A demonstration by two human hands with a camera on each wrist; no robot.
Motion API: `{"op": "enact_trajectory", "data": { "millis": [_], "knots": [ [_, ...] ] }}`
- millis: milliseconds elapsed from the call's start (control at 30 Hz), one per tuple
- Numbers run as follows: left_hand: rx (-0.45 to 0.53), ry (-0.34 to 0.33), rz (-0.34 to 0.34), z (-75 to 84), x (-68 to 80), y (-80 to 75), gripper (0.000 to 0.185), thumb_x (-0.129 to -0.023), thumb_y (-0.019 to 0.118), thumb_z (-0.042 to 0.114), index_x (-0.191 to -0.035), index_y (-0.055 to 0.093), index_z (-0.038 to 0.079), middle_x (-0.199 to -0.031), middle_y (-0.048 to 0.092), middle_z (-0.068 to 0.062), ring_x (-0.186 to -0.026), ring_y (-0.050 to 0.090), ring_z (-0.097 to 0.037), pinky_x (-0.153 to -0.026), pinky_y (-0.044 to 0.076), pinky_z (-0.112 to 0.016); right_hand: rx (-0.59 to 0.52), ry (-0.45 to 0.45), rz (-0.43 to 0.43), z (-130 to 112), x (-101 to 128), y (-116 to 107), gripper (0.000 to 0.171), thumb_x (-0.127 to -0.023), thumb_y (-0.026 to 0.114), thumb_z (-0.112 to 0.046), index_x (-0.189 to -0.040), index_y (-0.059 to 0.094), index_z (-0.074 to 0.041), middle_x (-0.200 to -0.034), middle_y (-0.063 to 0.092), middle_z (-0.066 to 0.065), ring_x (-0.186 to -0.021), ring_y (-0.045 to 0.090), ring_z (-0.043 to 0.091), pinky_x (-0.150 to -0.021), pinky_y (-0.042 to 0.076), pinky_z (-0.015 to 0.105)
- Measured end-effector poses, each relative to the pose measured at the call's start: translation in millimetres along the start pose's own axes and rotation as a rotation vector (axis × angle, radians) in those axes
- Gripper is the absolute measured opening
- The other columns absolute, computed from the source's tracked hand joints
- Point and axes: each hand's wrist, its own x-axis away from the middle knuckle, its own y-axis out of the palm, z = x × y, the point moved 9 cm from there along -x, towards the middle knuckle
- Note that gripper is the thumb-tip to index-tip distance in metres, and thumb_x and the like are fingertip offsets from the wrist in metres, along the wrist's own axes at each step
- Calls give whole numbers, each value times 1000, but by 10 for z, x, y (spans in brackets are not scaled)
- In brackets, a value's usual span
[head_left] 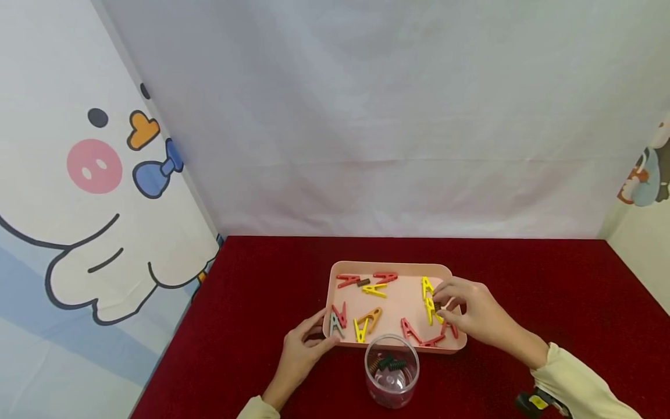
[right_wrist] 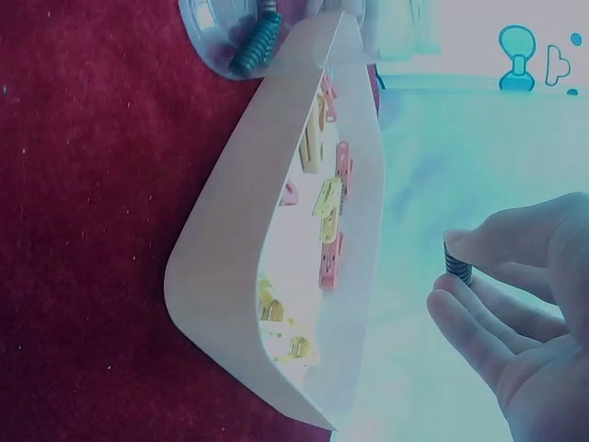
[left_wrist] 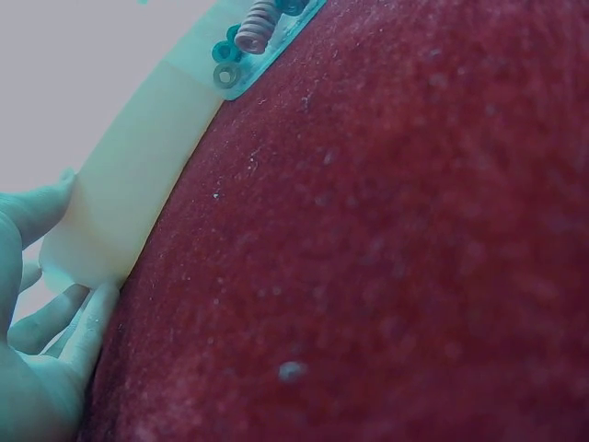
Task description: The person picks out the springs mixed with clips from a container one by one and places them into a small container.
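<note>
A small dark coil spring (right_wrist: pixel 457 264) is pinched between the thumb and fingertips of my right hand (head_left: pixel 473 308), above the right side of a pink tray (head_left: pixel 392 269). My left hand (head_left: pixel 300 349) holds the tray by its front left corner, thumb and fingers against the outside walls. Inside the tray lie yellow clips (head_left: pixel 374 290), red clips (head_left: pixel 410 330), an orange clip (head_left: pixel 373 317) and a grey clip (head_left: pixel 335 325). Another spring (head_left: pixel 363 282) lies near the back left. A clear plastic cup (head_left: pixel 391 393) at the tray's front contains several springs (head_left: pixel 397 365).
Dark red cloth (head_left: pixel 262 291) covers the table. A white curtain (head_left: pixel 392 116) hangs behind it, and a cartoon-printed panel (head_left: pixel 78 262) stands to the left. Below the right sleeve sits a black device (head_left: pixel 531 402) with a yellow patch.
</note>
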Motion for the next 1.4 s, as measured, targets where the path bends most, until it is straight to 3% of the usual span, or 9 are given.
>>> {"op": "enact_trajectory", "data": {
  "millis": [467, 667, 867, 1133, 1400],
  "knots": [
    [0, -12, -13, -29, 22, -1, 60, -80, 76, 9, -135, 52, 1, -119, 57, -23, -106, 57, -36, -76, 53, -25, -48, -93, 35, -192, 76, 3, 27, -69, 77, 8, -85, 70, -12, -95, 64, 2, -69, 59, 2, -55, 54, 29],
    [10, -16, 0, -39, 25, -19, 61, -79, 77, 8, -134, 52, 1, -121, 57, -23, -106, 57, -36, -75, 53, -23, -86, -154, 43, -300, 65, -3, 25, -69, 77, 9, -85, 70, -9, -94, 65, 5, -68, 60, 3, -55, 53, 24],
    [8, -16, 2, -51, 15, -13, 61, -79, 77, 8, -134, 52, 1, -121, 57, -22, -105, 58, -36, -74, 53, -23, -111, -214, 52, -403, 66, 0, 31, -65, 78, 11, -82, 70, -13, -89, 65, 1, -68, 60, 6, -58, 51, 17],
    [15, -10, 0, -32, 12, 3, 61, -80, 77, 9, -134, 52, 1, -119, 57, -23, -105, 58, -37, -75, 53, -23, -116, -191, 55, -414, 71, -9, 32, -63, 77, 10, -81, 71, -16, -88, 65, -4, -67, 60, 6, -59, 50, 17],
    [25, -3, 6, -7, -6, 6, 60, -80, 76, 8, -134, 52, 1, -120, 57, -23, -105, 58, -37, -75, 54, -24, -136, -242, 68, -500, 52, -12, 32, -61, 78, 9, -81, 71, -15, -88, 65, -2, -68, 61, 7, -60, 51, 16]
  ]
}}
